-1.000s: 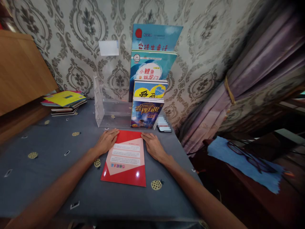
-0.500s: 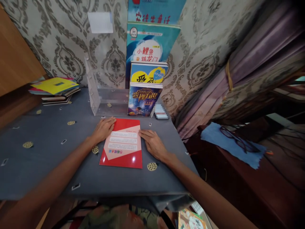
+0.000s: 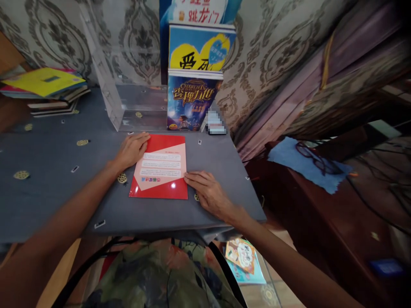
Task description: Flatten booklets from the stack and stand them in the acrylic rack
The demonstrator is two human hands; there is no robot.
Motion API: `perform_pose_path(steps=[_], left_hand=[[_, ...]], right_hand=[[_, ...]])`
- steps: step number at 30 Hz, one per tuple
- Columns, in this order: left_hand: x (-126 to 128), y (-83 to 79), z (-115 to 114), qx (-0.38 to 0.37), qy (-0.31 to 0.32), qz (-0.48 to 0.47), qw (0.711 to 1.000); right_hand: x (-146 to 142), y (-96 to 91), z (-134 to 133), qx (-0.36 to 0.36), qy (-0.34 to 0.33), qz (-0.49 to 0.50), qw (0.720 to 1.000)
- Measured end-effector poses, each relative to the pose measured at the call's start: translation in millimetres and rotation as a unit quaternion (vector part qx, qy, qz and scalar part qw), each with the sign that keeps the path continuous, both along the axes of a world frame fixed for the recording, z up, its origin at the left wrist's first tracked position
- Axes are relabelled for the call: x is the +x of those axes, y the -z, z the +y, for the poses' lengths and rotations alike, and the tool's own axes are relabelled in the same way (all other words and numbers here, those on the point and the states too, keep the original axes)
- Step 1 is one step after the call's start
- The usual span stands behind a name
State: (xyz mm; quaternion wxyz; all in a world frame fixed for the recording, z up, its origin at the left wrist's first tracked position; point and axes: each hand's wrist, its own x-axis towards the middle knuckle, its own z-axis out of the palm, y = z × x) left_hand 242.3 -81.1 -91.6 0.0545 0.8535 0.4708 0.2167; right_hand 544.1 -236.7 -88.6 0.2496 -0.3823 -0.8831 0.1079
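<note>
A red book [image 3: 159,164] with a pink panel lies closed and flat on the table, its printing upside down to me. My left hand [image 3: 133,149] rests at its far left corner, fingers laid along the edge and slightly over the cover. On the opposite side, my right hand [image 3: 208,194] touches the right edge with outstretched fingertips, nearer to me than the left. Neither hand grips the book. Behind it stands a clear acrylic rack [image 3: 112,107], where a dark blue book [image 3: 192,102] and a blue-and-yellow book [image 3: 201,47] lean upright.
A stack of books [image 3: 48,85] with a yellow one on top sits at the back left. A phone-like object [image 3: 215,124], partly blurred out, lies right of the rack. Glasses [image 3: 316,158] rest on a blue cloth [image 3: 289,154] at right. More books [image 3: 245,261] lie below the table edge.
My right hand has slid along the book's right edge toward me. My left hand stays at the far left corner. The view has tilted down, showing more of my lap.
</note>
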Motion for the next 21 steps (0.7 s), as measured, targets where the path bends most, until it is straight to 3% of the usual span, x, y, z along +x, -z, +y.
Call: perform_pose_path(steps=[11,21], left_hand=[[0,1.0,1,0.012,0.008,-0.006,1.000],[9,-11.0,-4,0.018,-0.032,0.064,0.997]], right_hand=[[0,-7.5,-43,0.061,-0.053,-0.018,0.997],[-7,-7.1,-37,0.126,-0.008,-0.033,0.991]])
